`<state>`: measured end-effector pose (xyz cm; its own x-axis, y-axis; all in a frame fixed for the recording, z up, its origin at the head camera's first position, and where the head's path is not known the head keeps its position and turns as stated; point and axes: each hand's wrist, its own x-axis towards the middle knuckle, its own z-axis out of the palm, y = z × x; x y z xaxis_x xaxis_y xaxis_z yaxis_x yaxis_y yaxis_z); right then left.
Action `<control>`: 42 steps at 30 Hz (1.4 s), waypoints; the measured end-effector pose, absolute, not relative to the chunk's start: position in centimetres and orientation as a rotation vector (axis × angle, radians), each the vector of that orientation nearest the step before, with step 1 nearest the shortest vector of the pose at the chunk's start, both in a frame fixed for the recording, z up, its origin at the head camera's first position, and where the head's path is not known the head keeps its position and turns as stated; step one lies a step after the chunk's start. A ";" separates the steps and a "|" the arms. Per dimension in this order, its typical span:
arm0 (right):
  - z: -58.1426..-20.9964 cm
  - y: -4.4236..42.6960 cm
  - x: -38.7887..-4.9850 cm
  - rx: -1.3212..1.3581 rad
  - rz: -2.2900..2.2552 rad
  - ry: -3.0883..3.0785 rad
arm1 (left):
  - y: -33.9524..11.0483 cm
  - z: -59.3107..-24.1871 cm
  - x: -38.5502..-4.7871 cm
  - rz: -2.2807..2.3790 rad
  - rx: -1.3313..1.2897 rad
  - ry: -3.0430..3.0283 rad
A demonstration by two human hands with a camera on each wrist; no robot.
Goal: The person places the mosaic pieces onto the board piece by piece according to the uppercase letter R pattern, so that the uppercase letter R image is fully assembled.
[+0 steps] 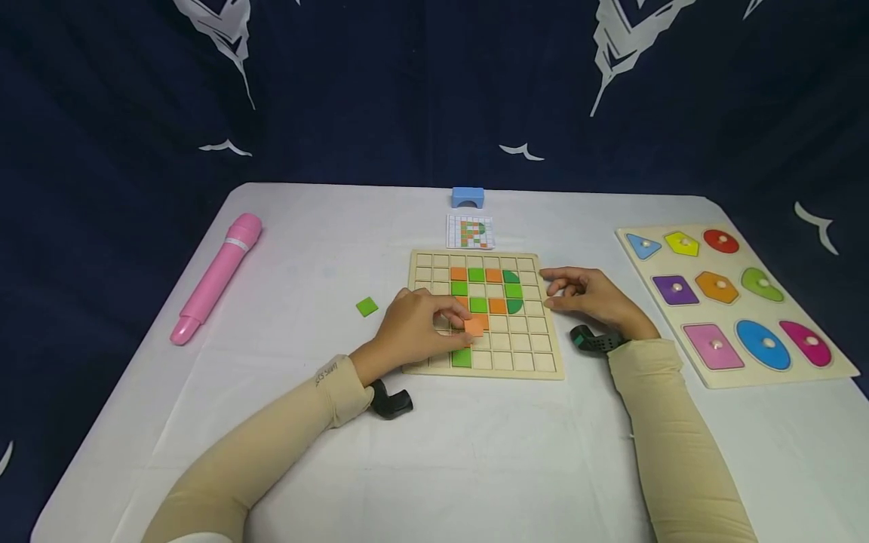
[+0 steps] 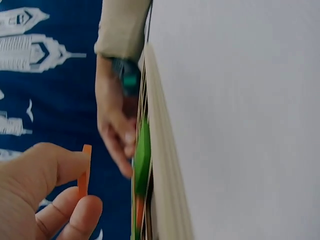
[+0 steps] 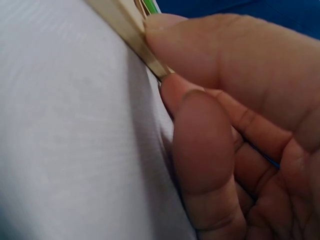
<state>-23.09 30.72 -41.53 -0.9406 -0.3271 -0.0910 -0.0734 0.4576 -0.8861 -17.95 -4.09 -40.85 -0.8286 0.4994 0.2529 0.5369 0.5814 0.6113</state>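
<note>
My left hand (image 1: 421, 324) pinches an orange square tile (image 1: 477, 324) between thumb and fingertips, above the wooden grid board (image 1: 523, 362). In the left wrist view the orange tile (image 2: 84, 172) is edge-on, apart from the board. Orange and green square tiles and dark green curved pieces (image 1: 514, 306) lie in the grid; my left hand hides part of them. At the board's right edge, my right hand (image 1: 591, 298) touches the rim with thumb and index finger, its other fingers bent. Close up, the thumb (image 3: 215, 47) rests against the board's wooden edge (image 3: 127, 32).
A loose green tile (image 1: 367, 306) lies left of the board. Behind the board are a pattern card (image 1: 471, 232) and a blue arch block (image 1: 468, 197). A pink microphone-shaped object (image 1: 220, 275) lies at left, a shape puzzle (image 1: 686, 320) with knobbed pieces at right.
</note>
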 end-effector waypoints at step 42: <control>-41.5 30.8 -23.2 -0.330 -1.459 2.472 | 2.7 -41.8 -16.4 -0.883 -1.121 -2.819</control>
